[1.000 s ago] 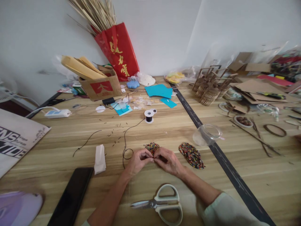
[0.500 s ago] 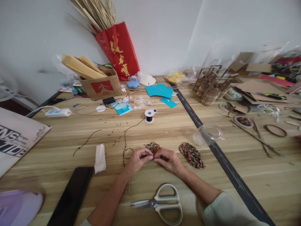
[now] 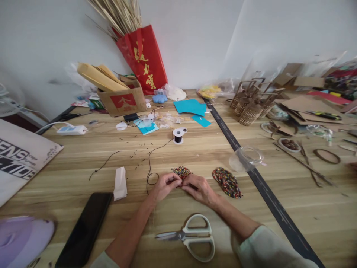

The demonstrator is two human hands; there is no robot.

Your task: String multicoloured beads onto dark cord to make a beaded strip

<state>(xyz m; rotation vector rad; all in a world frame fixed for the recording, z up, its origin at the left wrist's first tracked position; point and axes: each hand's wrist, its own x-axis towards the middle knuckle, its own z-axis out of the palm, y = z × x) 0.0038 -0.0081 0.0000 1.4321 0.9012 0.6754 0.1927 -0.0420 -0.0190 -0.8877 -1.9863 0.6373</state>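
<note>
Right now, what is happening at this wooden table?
A person's left hand and right hand meet fingertip to fingertip over a small multicoloured beaded piece. A thin black cord runs from it to a white spool. A second, larger beaded oval and white-handled scissors lie untouched.

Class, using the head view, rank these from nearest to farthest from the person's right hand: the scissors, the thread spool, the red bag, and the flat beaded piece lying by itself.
1. Beaded piece, just right of the right hand.
2. Scissors, below it, toward the person.
3. Thread spool, farther up the table.
4. Red bag, against the wall.
</note>
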